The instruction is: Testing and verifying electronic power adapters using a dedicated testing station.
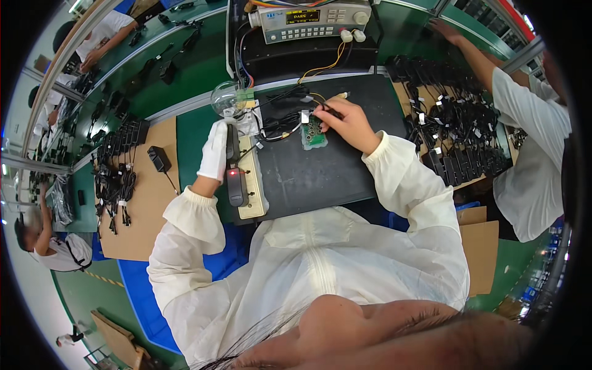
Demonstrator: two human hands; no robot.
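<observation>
We're looking down at a black mat [320,172] on the desk [197,132]. Our gloved left hand [216,151] is wrapping around a black adapter [234,166] plugged into the beige power strip [251,185], its red light glowing. Our bare right hand [345,120] is pinching a black probe against the small green circuit board [313,132] in the middle of the mat. A clear bulb [227,97] is sitting just behind, with a grey meter [311,18] further back.

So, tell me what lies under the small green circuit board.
The green circuit board rests on a black mat. The right hand covers its upper right edge, hiding what lies there.
</observation>
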